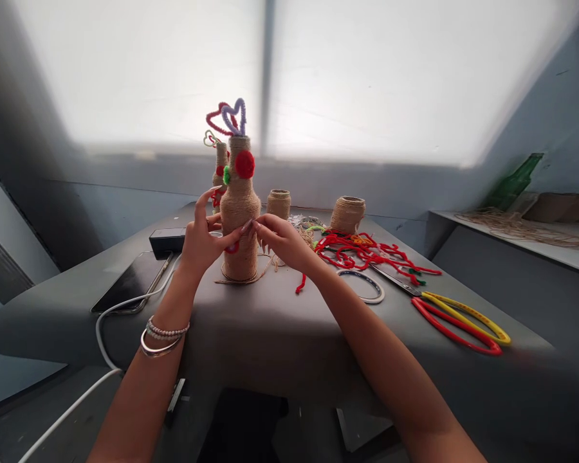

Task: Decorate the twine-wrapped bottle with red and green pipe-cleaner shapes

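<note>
A twine-wrapped bottle [240,202] stands upright near the middle of the table. My left hand [200,235] is curled round its left side, the thumb pressed across the front. On the other side my right hand [284,241] is closed in a pinch against the bottle, its fingertips meeting my left thumb; whatever it pinches is too small to make out. A red pompom [244,164] and a green pompom [226,175] sit on the neck. From the mouth rise heart-shaped pipe cleaners, one lilac [240,116], one red [214,119]. A pinkish ring-shaped piece [232,247] shows below my left thumb.
Behind stand a second decorated bottle [220,157] and two twine-wrapped jars [278,204] [348,214]. To the right lie red pipe cleaners [347,251], a white tape roll [377,298] and scissors [456,315]. A phone [132,283], black box [167,243] and white cable [125,303] are left.
</note>
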A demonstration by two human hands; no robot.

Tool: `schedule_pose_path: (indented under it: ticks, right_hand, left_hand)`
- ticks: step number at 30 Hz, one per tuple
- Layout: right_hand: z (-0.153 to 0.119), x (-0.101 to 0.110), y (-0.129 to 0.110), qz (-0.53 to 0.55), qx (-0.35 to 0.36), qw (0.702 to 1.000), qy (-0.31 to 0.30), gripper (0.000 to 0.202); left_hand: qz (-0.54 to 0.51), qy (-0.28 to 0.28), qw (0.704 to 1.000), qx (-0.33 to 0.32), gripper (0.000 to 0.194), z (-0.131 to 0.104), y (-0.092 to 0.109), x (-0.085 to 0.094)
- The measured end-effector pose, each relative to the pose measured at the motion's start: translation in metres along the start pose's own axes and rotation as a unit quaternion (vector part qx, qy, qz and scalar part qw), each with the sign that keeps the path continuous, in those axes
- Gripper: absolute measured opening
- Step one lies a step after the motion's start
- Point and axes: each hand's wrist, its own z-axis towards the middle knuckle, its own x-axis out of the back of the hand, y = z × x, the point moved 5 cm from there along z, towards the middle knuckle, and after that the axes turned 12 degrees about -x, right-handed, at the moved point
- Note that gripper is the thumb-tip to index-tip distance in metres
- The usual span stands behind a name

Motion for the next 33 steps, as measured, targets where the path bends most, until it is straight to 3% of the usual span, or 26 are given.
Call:
schedule_pose_path:
  ticks: [6,20,28,33]
  right_hand:
    - [0.0012,-0.0019,-0.0008,0.057,-0.034,0.997,-0.028,0.018]
    - [0.0026,-0.0019,0.0022,0.102,-0.067,0.992,-0.014,0.019]
    - [0.0002,0.0042,0.0001,0.124,-0.138,0.982,-0.035,0.019]
    - [-0.0007,0.0069,-0.0012,0.126,-0.129,0.984,-0.009,0.017]
  left_hand:
    - [0.007,-0.005,1.0,-0.01,0.08,0.0004,0.0012,-0.0013]
    - [0.008,0.006,1.0,-0.013,0.08,-0.0001,-0.002,-0.0013]
    - [0.0,0.017,1.0,-0.008,0.081,0.0005,-0.0001,-0.0006]
    - [0.011,0.024,1.0,-0.006,0.081,-0.0003,0.0018,-0.0002]
